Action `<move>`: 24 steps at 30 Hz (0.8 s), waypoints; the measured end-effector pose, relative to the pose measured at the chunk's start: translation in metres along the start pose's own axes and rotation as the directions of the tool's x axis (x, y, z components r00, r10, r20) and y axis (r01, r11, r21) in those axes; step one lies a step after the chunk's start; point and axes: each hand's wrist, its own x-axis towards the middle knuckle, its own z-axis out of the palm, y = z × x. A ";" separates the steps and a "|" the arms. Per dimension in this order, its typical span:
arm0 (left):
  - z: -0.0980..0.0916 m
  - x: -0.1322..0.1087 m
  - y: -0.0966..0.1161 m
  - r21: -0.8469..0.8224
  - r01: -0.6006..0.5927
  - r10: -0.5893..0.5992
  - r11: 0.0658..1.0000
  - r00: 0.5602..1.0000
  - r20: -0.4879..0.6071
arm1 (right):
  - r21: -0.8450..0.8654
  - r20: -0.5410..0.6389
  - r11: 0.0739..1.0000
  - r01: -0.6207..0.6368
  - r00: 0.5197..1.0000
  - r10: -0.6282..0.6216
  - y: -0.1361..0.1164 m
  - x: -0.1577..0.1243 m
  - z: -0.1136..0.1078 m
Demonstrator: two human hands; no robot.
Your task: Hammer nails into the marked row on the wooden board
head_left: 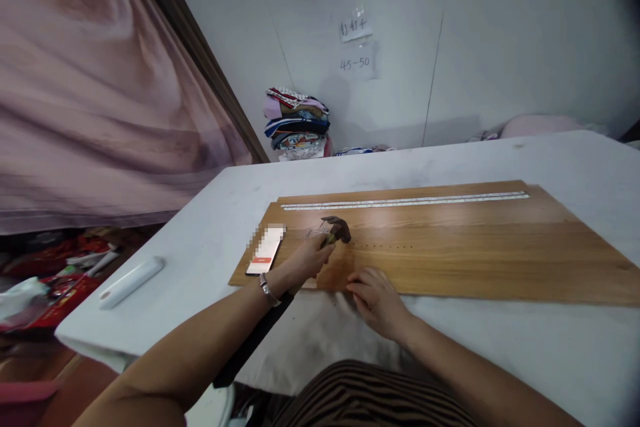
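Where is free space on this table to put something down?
Free: the board's right half, between the strip and its near edge; the table behind the board. Crowded: the board's left end, with phone, hammer in the left hand, and right hand.

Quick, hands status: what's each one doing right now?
Left hand: closed on the hammer, gripped just below its head.
Right hand: palm down on the wooden board's near edge; any grip cannot be told.

A board (475, 247) lies on the table (500, 347); a strip (405, 201) runs along its far edge; a phone (265, 252) rests on its left end, a hammer (336, 230) right of it; a tube (131, 281) lies left of the board; clothes (297, 123) are stacked behind the table.
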 end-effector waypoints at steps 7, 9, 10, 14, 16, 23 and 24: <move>0.005 0.001 -0.005 -0.022 -0.008 0.009 1.000 1.000 0.007 | 0.008 -0.005 1.000 0.011 1.000 -0.011 0.000 0.000 0.000; 0.005 0.002 -0.006 -0.029 -0.003 0.003 1.000 1.000 0.008 | 0.006 -0.011 1.000 0.014 1.000 -0.014 -0.001 0.001 -0.001; 0.005 0.002 -0.005 -0.031 0.001 0.000 1.000 1.000 0.008 | 0.005 -0.011 1.000 0.014 1.000 -0.014 -0.002 0.001 -0.002; -0.002 -0.001 0.002 -0.013 -0.005 0.005 1.000 1.000 0.015 | 0.009 -0.014 1.000 0.010 1.000 -0.010 -0.003 0.001 -0.003; -0.005 -0.003 0.006 0.004 -0.007 0.007 1.000 1.000 0.004 | 0.010 -0.015 1.000 0.009 1.000 -0.009 -0.003 0.001 -0.002; 0.001 0.000 0.000 -0.033 -0.003 0.004 0.999 1.000 0.015 | 0.003 -0.019 1.000 0.013 1.000 -0.013 -0.001 0.000 0.000; 0.002 0.001 -0.002 -0.041 -0.002 0.003 0.999 1.000 0.024 | 0.000 -0.017 1.000 0.011 1.000 -0.011 -0.001 0.000 0.000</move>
